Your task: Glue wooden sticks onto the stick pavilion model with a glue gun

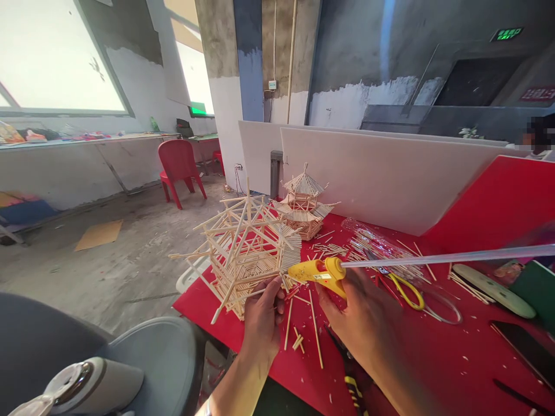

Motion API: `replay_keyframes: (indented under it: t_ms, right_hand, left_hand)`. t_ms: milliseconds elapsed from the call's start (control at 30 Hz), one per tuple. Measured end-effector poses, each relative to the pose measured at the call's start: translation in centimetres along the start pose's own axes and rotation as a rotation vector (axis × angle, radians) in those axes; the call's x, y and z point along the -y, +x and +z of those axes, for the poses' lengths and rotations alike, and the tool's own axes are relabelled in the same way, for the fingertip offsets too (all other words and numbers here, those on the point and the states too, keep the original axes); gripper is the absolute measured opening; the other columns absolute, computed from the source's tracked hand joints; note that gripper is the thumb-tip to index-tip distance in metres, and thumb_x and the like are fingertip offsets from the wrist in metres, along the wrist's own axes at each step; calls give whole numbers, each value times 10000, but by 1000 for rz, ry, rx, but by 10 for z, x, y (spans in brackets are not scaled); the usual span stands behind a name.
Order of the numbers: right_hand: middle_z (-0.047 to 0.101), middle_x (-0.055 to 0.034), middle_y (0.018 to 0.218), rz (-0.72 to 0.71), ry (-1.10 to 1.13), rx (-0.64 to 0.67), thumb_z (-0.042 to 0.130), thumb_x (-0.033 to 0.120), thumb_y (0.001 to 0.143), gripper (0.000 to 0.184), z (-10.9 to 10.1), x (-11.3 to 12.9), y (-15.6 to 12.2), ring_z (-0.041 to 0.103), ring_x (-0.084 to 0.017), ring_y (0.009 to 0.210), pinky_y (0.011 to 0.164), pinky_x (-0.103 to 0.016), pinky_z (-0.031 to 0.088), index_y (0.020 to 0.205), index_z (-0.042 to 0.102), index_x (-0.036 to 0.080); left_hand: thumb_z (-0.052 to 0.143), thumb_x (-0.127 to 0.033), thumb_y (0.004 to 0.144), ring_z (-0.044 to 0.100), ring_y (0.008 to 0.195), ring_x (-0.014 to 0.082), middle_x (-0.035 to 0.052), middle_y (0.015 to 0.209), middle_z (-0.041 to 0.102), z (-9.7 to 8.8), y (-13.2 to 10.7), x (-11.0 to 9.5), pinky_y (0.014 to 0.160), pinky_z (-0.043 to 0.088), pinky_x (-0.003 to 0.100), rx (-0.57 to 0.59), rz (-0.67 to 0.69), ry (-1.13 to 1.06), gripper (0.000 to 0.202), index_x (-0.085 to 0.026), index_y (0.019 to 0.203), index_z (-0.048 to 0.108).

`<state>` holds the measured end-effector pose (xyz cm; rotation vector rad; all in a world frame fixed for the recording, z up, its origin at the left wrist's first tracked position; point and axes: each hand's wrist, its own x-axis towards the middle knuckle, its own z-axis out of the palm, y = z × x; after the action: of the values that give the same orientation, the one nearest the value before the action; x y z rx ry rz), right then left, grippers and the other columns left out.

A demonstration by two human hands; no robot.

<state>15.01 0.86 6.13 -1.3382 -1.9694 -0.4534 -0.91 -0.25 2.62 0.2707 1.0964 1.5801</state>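
Note:
An unfinished pagoda model (236, 248) of thin wooden sticks stands at the table's left edge, its upper roof an open frame. My left hand (263, 315) is closed at the model's near right corner, thumb and forefinger pinching its edge; the curled fingers hide part of the grip. In my right hand (358, 315) is a yellow hot glue gun (318, 273), a long clear glue stick (442, 256) running out of its back. The gun's nozzle points left, close to the small slatted roof panel (289, 248) and just above my left fingertips.
A smaller pagoda (304, 199) stands behind. Loose sticks (315, 329), yellow-handled scissors (407, 292), a bagged stick bundle (381, 245) and a phone (526, 352) lie on the red table (437, 370). White boards (368, 173) edge the back. A grey stool (160, 358) holds a white cup (97, 384).

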Motion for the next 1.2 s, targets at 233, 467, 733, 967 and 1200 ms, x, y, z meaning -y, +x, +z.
replay_keyframes:
  t_ms: [233,467,733,967,1200]
  right_hand:
    - [656,-24,873,49,102,57,529,479,936,271,-3,-2,-2,632,-184,713,604,-289,412,962,606,221]
    - [703,-61,895,449,474,110,554,576,881,357,-11,-39,-35,662,-211,791,680,-286,501,936,636,233]
    - [726,-151,840,972,-130,430,339,749,843,649,-28,-122,-141,660,-338,729,579,-388,450,1001,679,219]
    - [711,-193,934,921,-239,618,266,642,911,670,-16,-146,-163,666,-324,776,584,-388,461,990,725,159]
    - [691,-143,1027,519,-189,361,445,423,924,398,-16,-98,-134,638,-295,948,753,-392,491,1094,697,167]
  left_hand:
    - [793,-358,651,404,393,51,-33,556,557,-4,-1,1,344,227,176,17,8,38,300,-163,625,568]
    - [724,-406,691,436,406,58,-32,614,581,-24,-10,7,343,237,173,30,-16,28,276,-152,791,686]
    - [813,-384,618,399,410,40,-47,548,542,-46,-14,34,378,220,158,-4,-20,266,296,-151,705,653]
    - [776,-356,678,410,490,84,-24,563,568,-65,-6,56,448,299,194,121,213,571,209,-169,754,722]
    - [685,-315,764,506,571,144,16,635,641,-76,-2,53,531,376,231,112,387,790,132,-190,739,720]
